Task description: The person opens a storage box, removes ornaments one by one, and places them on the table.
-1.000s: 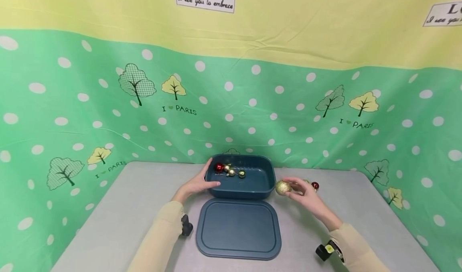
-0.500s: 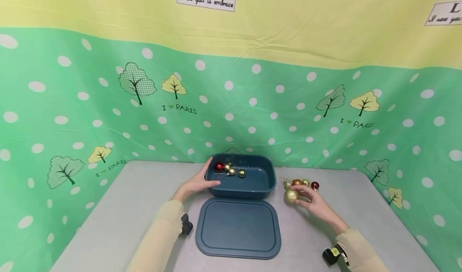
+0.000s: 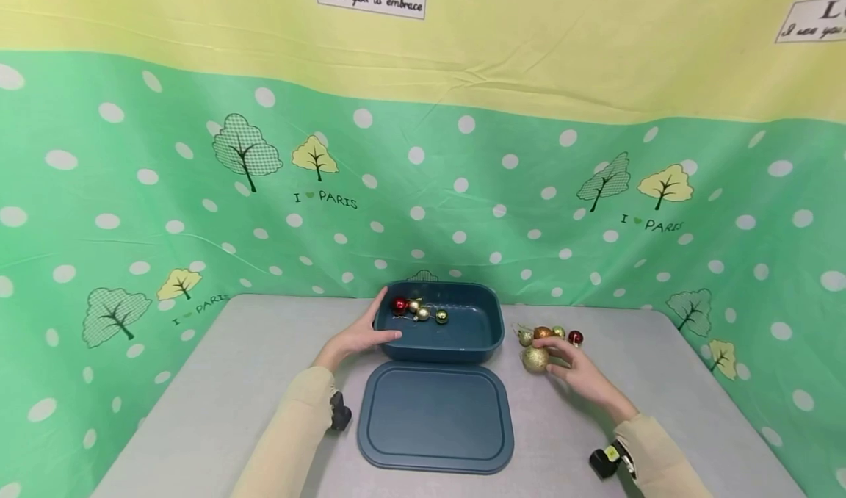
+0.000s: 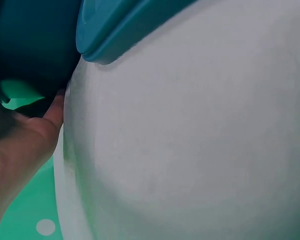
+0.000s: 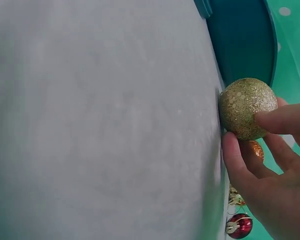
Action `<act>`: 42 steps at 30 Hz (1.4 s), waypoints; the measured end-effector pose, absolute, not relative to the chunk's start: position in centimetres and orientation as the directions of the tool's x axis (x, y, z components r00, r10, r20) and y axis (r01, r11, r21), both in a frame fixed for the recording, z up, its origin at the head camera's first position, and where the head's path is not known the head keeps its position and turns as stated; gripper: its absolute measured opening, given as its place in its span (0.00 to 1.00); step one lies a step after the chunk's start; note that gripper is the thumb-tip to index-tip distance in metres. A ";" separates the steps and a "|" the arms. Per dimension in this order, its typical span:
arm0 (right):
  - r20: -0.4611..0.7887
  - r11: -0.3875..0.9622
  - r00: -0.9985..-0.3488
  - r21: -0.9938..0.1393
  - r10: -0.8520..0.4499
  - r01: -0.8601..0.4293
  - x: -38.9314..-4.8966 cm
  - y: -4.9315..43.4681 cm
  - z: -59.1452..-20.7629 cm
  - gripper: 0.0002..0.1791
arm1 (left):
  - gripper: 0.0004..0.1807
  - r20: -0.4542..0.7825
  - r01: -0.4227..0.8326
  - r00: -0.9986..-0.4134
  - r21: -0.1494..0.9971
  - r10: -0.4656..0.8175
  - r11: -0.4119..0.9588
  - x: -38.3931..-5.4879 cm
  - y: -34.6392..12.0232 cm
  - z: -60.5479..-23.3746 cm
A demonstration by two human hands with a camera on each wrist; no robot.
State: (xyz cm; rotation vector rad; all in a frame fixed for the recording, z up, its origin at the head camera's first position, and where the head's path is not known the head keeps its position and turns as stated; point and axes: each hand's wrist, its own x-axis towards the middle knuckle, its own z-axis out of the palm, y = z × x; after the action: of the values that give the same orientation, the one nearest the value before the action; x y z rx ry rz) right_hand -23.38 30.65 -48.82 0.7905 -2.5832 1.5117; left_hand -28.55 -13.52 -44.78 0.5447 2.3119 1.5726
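Observation:
My right hand (image 3: pixel 581 377) pinches a large gold glitter bauble (image 3: pixel 534 359) between thumb and fingers, low over the table to the right of a dark blue box (image 3: pixel 439 352). In the right wrist view, the gold bauble (image 5: pixel 245 107) appears between thumb and fingers. My left hand (image 3: pixel 353 338) rests against the left front corner of the box, fingers along its left side and thumb extended at the front. Inside the box lie a red bauble (image 3: pixel 399 305), small gold baubles (image 3: pixel 423 314) and a green-gold bauble (image 3: pixel 441 316).
Behind the right fingertips lie an orange bauble (image 3: pixel 543 333), green-gold baubles (image 3: pixel 525 337) and a dark red bauble (image 3: pixel 576 337). A blue lid (image 3: pixel 436 417) lies flat in front of the box. A patterned cloth (image 3: pixel 463 226) hangs behind the grey table (image 3: pixel 218 395).
My right hand has drawn the gold bauble slightly rightward and nearer to me, away from the box, uncovering the smaller baubles behind. It has barely moved since half a second ago. The left hand stays put.

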 end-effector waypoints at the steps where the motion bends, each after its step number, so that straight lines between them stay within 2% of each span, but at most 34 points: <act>1: 0.284 0.398 -0.871 -0.802 -0.402 -0.445 -23.4 30.6 -48.8 0.25 | 0.56 -0.028 0.144 -0.886 0.932 0.462 0.331 -28.6 -13.5 -44.8; 16: 0.302 0.425 -0.868 -0.777 -0.395 -0.464 -22.8 31.0 -47.4 0.24 | 0.57 -0.037 0.143 -0.882 0.929 0.470 0.342 -28.5 -13.7 -44.7; 24: 0.329 0.445 -0.878 -0.766 -0.348 -0.463 -22.5 30.9 -45.5 0.24 | 0.57 -0.026 0.140 -0.900 0.929 0.435 0.343 -30.5 -13.9 -47.9; 29: 0.350 0.406 -0.861 -0.773 -0.369 -0.488 -22.7 29.8 -44.7 0.23 | 0.57 -0.015 0.151 -0.906 0.922 0.423 0.357 -30.7 -13.9 -48.3; 37: 0.305 0.366 -0.888 -0.827 -0.344 -0.426 -23.2 27.4 -43.7 0.22 | 0.58 -0.020 0.150 -0.905 0.919 0.425 0.364 -30.6 -13.9 -48.3; 42: 0.324 0.335 -0.871 -0.828 -0.369 -0.450 -23.8 25.5 -43.4 0.21 | 0.57 -0.016 0.148 -0.904 0.926 0.428 0.347 -30.5 -13.9 -48.2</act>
State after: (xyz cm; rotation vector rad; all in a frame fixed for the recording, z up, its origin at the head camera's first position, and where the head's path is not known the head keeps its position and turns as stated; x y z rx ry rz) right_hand -23.75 25.52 -43.36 0.7691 -2.5021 1.5914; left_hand -30.54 -13.86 -48.19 0.5171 2.3567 1.5783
